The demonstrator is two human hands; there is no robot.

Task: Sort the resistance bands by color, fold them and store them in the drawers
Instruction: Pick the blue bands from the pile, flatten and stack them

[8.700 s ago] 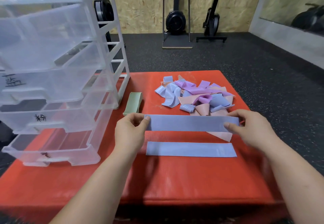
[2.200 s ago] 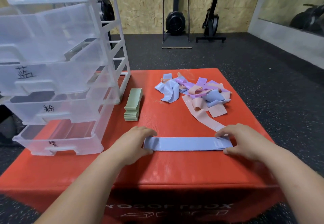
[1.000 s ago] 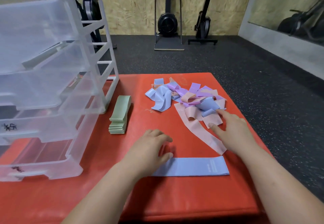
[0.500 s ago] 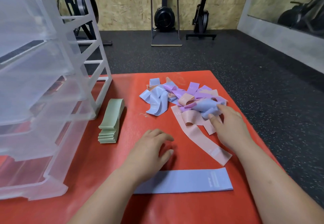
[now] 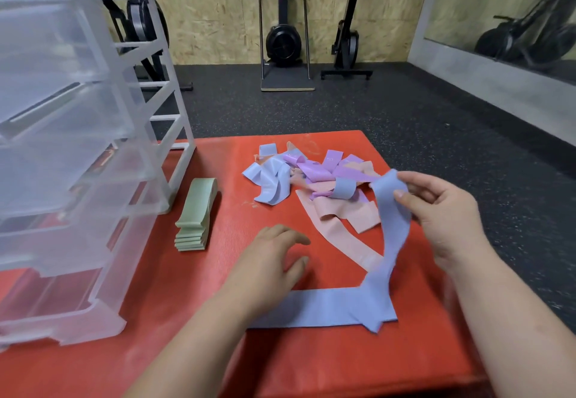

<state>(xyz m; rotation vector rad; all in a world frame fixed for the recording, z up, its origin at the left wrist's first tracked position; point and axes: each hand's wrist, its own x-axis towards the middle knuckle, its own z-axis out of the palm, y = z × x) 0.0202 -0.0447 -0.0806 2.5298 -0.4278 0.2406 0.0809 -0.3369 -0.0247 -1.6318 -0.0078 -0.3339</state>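
Showing matt, smooth stretchy material in the blue band (image 5: 392, 210), glossy translucent plastic in the drawer unit (image 5: 93, 148), finely grained vinyl on the mat (image 5: 311, 366), rough chipboard on the wall (image 5: 218, 8).

Left hand (image 5: 268, 260) low, fingers (image 5: 293, 238) loosely spread, right hand (image 5: 442, 213) raised, pinching blue band (image 5: 392, 220)

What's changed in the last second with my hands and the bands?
Your right hand took a blue band out of the pile, pinches it and has lifted it nearer; its lower end now drapes onto the flat blue band. The left hand stays over that band's left end. The green stack and drawer unit are unchanged.
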